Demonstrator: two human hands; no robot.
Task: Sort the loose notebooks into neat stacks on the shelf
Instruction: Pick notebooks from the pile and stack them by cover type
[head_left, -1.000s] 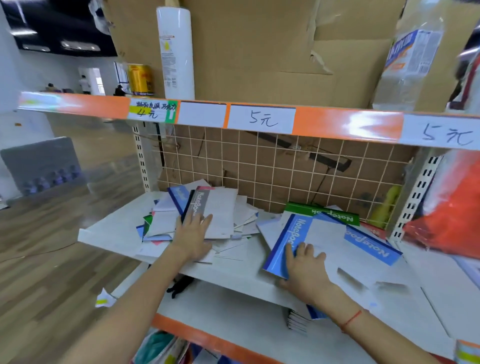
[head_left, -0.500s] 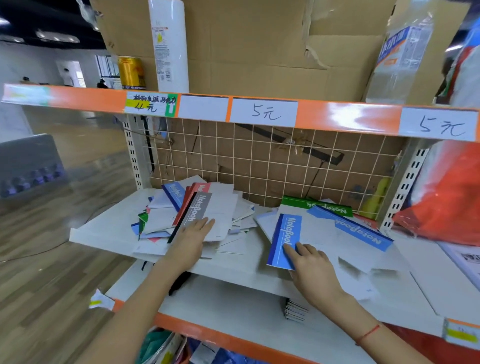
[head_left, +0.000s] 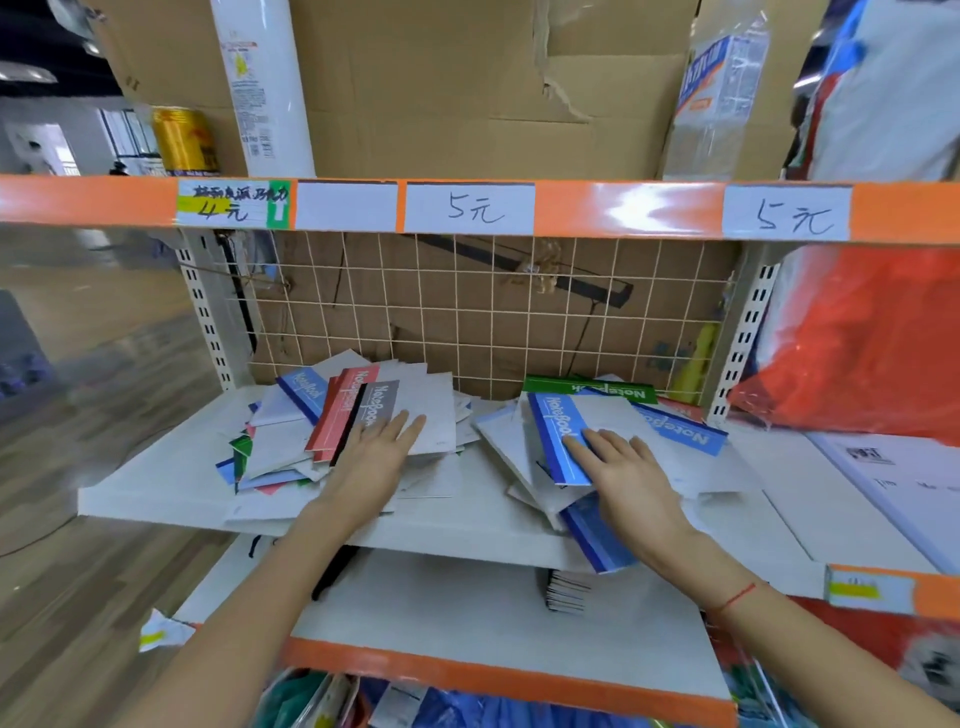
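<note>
Two loose heaps of thin notebooks lie on the white shelf (head_left: 156, 483). The left heap (head_left: 291, 447) is topped by a grey-spined notebook (head_left: 382, 410) beside a red one (head_left: 343, 410). My left hand (head_left: 379, 452) rests flat on that grey notebook, fingers straight. The right heap (head_left: 670, 441) holds blue notebooks and a green one (head_left: 587, 387) at the back. My right hand (head_left: 628, 467) lies flat on a blue-spined notebook (head_left: 553, 436), fingers straight. Another blue notebook (head_left: 597, 535) hangs over the shelf's front edge.
A wire grid (head_left: 467, 312) backs the shelf. The orange rail (head_left: 623, 208) of the shelf above, with price tags, overhangs it. An orange bag (head_left: 857, 338) fills the right bay. A lower shelf (head_left: 441, 613) carries a small dark stack (head_left: 566, 592). Wooden floor lies to the left.
The view has drawn closer to the shelf. Both hands stay on their heaps; the blue-spined notebook under my right hand has turned more upright, and the red notebook shows beside the grey one.
</note>
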